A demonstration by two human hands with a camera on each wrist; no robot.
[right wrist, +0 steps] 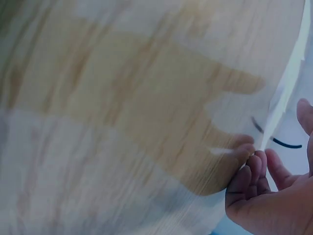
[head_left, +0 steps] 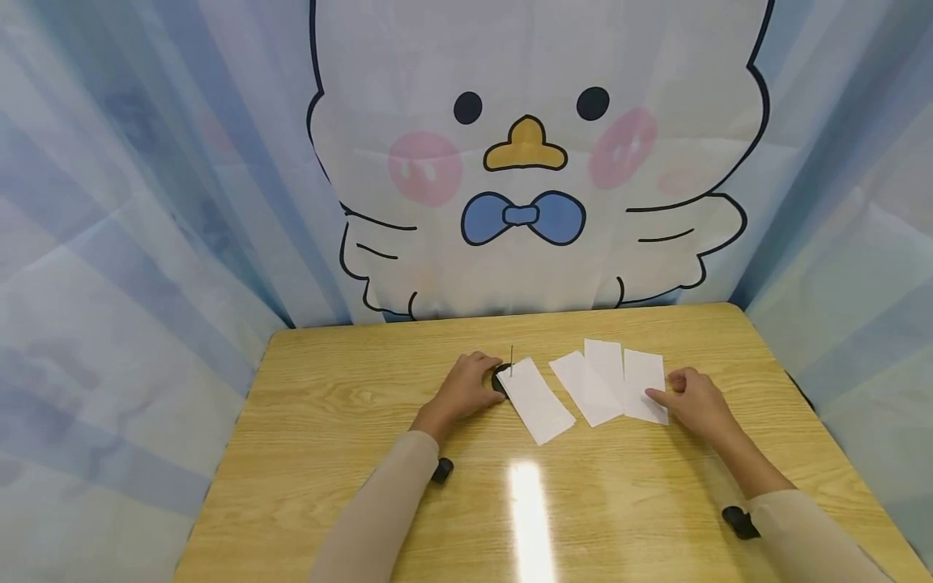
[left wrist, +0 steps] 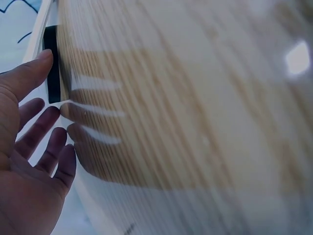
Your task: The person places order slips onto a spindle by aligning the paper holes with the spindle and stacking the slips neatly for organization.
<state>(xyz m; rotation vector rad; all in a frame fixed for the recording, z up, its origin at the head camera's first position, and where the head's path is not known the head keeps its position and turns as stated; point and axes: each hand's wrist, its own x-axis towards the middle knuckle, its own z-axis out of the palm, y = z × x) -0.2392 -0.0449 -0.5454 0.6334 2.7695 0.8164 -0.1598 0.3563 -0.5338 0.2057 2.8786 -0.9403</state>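
My left hand (head_left: 466, 389) grips a round black base (head_left: 500, 380) by its left side, and a thin upright metal spike (head_left: 512, 360) rises from it. A stack of white paper slips (head_left: 538, 402) lies at the spike, slanting toward the front right. In the left wrist view, the thumb of my left hand (left wrist: 29, 137) presses the dark base's edge (left wrist: 53, 83). My right hand (head_left: 696, 401) reaches the rightmost white slip (head_left: 641, 380), its thumb over that slip and its fingers beside the right edge. My right hand (right wrist: 274, 196) has bent fingers near the tabletop, thumb apart.
Between the stack and the rightmost slip, two more white slips (head_left: 579, 380) (head_left: 603, 368) overlap. The wooden table (head_left: 350, 486) ends at a curtain (head_left: 525, 275) with a cartoon bird print. Light reflects off the table's front part.
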